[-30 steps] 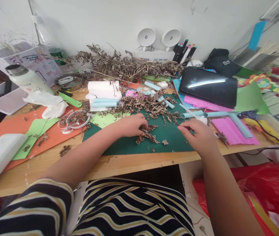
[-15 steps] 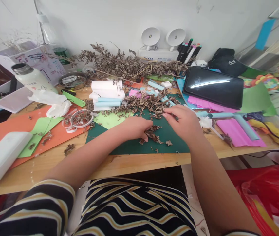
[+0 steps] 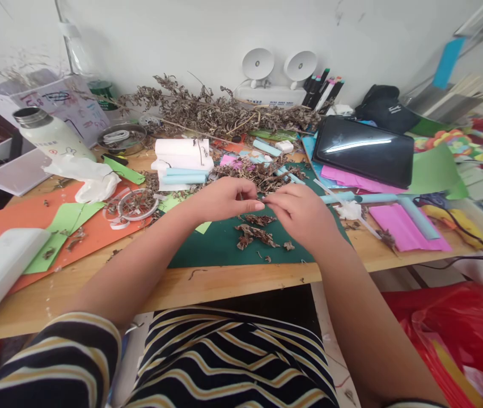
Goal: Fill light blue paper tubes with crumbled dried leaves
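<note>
My left hand [image 3: 229, 198] and my right hand [image 3: 299, 214] meet at the fingertips above a dark green sheet [image 3: 220, 249]. Both have fingers and thumb pinched together. What lies between the fingertips is too small and hidden to make out, though a dark speck shows there. Just below them, a few crumpled dried leaves [image 3: 255, 236] rest on the sheet. Behind my hands is a loose heap of dried leaves [image 3: 269, 177], partly covered by them.
Dried branches [image 3: 224, 113] lie along the wall. To the left are a white ring [image 3: 138, 205], a bottle [image 3: 50, 133] and a long white case [image 3: 5, 272]. A black tablet [image 3: 363, 150], blue paper tubes [image 3: 420, 218] and pink paper [image 3: 394, 226] occupy the right.
My left hand has lifted off the dried leaves on the green sheet. My right hand has moved left, and the fingertips of both hands now come together.
</note>
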